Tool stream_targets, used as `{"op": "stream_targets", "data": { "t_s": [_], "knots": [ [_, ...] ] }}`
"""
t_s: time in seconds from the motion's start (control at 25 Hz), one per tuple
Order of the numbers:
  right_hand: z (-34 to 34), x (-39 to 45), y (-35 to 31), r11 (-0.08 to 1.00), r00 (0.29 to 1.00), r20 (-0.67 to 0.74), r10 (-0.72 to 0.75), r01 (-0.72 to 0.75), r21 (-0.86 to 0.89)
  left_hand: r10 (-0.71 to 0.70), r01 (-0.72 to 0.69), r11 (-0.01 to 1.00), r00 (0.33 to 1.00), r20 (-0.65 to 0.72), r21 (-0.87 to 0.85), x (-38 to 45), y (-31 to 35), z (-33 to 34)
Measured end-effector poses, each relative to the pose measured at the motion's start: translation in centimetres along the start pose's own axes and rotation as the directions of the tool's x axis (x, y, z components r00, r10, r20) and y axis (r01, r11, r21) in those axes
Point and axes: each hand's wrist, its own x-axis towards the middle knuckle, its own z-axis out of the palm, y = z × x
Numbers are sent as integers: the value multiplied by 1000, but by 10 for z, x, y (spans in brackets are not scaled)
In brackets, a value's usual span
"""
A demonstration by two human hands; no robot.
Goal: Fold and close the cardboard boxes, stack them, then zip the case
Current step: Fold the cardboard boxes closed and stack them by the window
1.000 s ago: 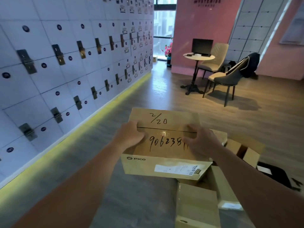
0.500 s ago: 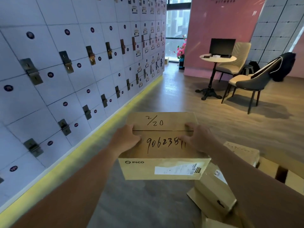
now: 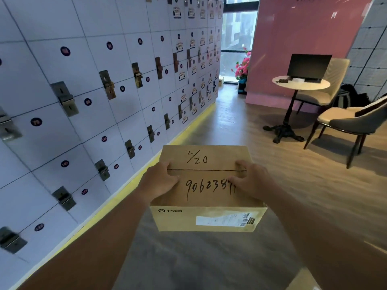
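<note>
A closed brown cardboard box (image 3: pixel 206 206) marked "2/20" and "906238", with a PICO logo and a white shipping label on its near side, is held up in front of me above the grey floor. My left hand (image 3: pixel 160 181) grips its left top edge, fingers curled over the seam between the flaps. At the right top edge my right hand (image 3: pixel 250 180) grips it the same way. The top flaps lie flat and meet at a dark seam. No case is in view.
A wall of white lockers (image 3: pixel 83 105) with a yellow strip at its base runs along the left. A round table (image 3: pixel 301 83) with a laptop and two chairs (image 3: pixel 351 120) stand at the right back. A cardboard corner (image 3: pixel 303 281) shows at the bottom edge.
The box has risen with both hands still on it, and my view has turned left and up. The other boxes on the floor at the right have dropped out of sight.
</note>
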Motion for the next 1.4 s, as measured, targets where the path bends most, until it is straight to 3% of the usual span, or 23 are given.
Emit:
{"op": "stream_targets", "data": {
  "t_s": [0.4,0.6,1.16,1.4],
  "knots": [
    [4,297,-22,994,990,-94,104,-108,-32,133,-131,991,989,64,-42,336,-15,8],
    [8,439,8,987,980,-122,160,-162,-13,179,-175,984,976,121,-40,489,-4,34],
    [-12,902,81,992,991,-76,109,-112,-48,158,-160,987,978,134,10,937,44,102],
    [-14,1114,117,988,986,-111,123,-132,-85,218,-217,976,963,158,-23,1160,60,141]
  ]
}}
